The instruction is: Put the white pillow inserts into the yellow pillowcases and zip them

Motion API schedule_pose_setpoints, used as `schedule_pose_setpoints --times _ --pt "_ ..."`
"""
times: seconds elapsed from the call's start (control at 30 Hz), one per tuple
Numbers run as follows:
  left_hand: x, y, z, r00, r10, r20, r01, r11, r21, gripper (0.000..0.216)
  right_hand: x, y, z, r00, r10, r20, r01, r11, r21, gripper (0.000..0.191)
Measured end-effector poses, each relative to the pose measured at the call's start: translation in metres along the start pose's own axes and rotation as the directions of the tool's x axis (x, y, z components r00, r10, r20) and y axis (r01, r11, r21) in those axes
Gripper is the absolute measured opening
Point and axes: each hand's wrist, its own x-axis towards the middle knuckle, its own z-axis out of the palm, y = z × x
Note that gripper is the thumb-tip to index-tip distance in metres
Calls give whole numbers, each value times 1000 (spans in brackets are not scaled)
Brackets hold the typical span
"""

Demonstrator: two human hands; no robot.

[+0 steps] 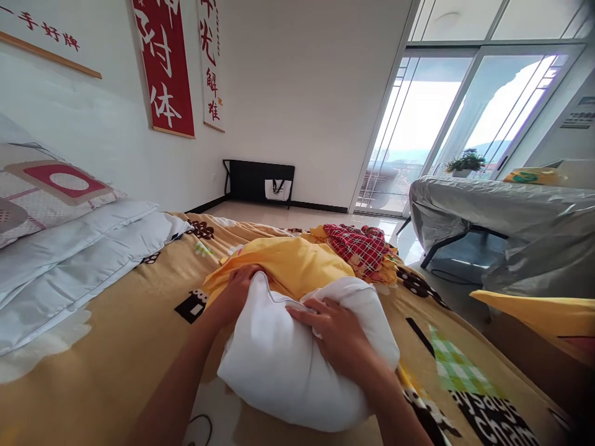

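A plump white pillow (288, 365) lies folded on the bed in front of me, its far end against a yellow pillowcase (297, 257). My left hand (239, 291) is closed at the left edge of the yellow cloth, beside the pillow's raised corner; some of its fingertips are hidden. On top of the pillow, my right hand (332, 325) has its fingers bent into a crease and grips the white fabric. A red plaid cloth (360, 248) lies crumpled just beyond the pillowcase.
The bed carries a tan patterned sheet (125, 328). White pillows (93, 260) and a printed pillow (60, 186) are stacked at left. At right, another yellow cloth (543, 313) lies near the bed edge, and a table under grey plastic (511, 204) stands before a glass door.
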Motion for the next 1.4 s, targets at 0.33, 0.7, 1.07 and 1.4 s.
schedule_pose_setpoints --times 0.33,0.7,1.07,1.4 --pt "-4 8 -19 992 27 -121 -53 974 -219 23 -4 -18 4 993 -19 121 22 1000 -19 57" --pt "-52 74 -30 942 -60 331 81 995 -52 41 -6 -10 -8 996 -39 83 40 999 -7 51" --pt "-12 39 -21 836 129 534 35 958 -285 33 -12 -21 -7 975 16 220 10 993 -119 81" --pt "-22 45 -17 929 -111 352 76 991 111 22 -9 -22 -8 946 53 321 -29 997 -77 80"
